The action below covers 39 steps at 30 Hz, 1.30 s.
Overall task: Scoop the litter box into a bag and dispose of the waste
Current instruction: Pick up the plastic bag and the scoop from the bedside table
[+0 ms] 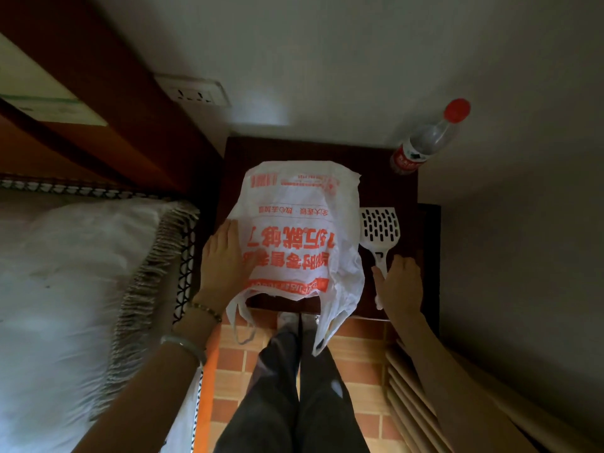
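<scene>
A white plastic bag [295,230] with red print lies flat on a dark wooden nightstand [385,184], its handles hanging over the front edge. My left hand [224,256] rests flat on the bag's left edge. To the right of the bag lies a white slotted litter scoop [380,228], its handle toward me. My right hand [397,284] lies over the end of that handle, fingers curled around it. No litter box is in view.
A plastic bottle [425,142] with a red cap and label stands at the nightstand's back right corner. A bed with a white fringed cover [81,289] is at the left. Orange brick-pattern floor [353,351] and my legs are below. A wall socket [192,91] is behind.
</scene>
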{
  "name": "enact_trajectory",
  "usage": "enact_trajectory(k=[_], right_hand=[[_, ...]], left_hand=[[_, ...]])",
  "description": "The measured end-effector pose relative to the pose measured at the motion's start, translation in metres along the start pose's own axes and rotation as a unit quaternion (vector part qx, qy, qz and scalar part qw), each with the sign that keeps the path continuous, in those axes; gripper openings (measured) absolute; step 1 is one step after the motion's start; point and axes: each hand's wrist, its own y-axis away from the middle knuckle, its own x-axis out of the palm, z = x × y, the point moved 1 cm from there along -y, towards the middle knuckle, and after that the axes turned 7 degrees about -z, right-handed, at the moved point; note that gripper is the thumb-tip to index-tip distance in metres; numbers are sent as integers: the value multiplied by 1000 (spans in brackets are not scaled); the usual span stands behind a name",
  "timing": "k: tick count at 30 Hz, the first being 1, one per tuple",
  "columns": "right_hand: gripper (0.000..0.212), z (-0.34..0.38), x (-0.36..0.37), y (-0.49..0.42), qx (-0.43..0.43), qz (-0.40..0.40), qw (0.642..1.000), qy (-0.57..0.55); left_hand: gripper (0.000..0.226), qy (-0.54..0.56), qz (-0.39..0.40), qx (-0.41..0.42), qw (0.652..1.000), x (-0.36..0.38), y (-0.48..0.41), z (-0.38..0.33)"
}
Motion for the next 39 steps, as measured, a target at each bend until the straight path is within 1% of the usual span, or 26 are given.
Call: enact_trajectory(k=[3, 5, 9, 13, 15, 17, 20, 21, 23, 25, 26, 29, 32, 35, 39], right_hand=[[46, 0, 12, -3, 14, 23, 1000, 15], [47, 0, 19, -3, 17, 37, 999, 17], [45, -2, 27, -4, 29, 50, 998, -2], [35, -5, 32, -6, 53, 74, 996, -10], [30, -6, 32, -6, 59, 69, 995, -27], [27, -6, 28, -7, 62, 52, 996, -46], [26, -6, 16, -4, 64, 24, 995, -76], [26, -4, 10, -3, 63, 16, 994, -86], [26, -2, -4, 2, 52, 3, 994, -98], [25, 3, -20, 7, 36, -6, 994, -106], [24, 7, -30, 10, 27, -10, 994, -109], [24, 19, -60, 19, -6, -23, 993, -115], [24, 34, -90, 30, -39, -42, 991, -119], [23, 51, -118, 44, -77, -60, 987, -125], [19, 71, -152, 66, -120, -85, 976, -161]], left_hand=[[92, 9, -9, 1, 1000, 11, 1, 5], [95, 23, -13, -15, 1000, 18, 0, 9], [107, 77, -1, -95, 992, 24, -5, 10], [111, 173, 29, -186, 967, 26, -15, 13], [111, 197, 45, -229, 952, 25, -19, 15], [102, 202, 55, -248, 946, 22, -20, 13], [70, 179, 64, -233, 954, 13, -16, 7], [59, 196, 66, -233, 950, 8, -13, 5], [41, 274, 69, -248, 927, -1, -7, 3], [31, 331, 74, -247, 908, -16, 0, 0], [29, 341, 80, -239, 906, -24, 4, -2], [28, 337, 84, -197, 917, -54, 14, -8], [30, 347, 61, -164, 921, -88, 23, -14], [22, 344, 43, -122, 930, -125, 32, -22], [23, 361, 17, -114, 925, -168, 44, -18]])
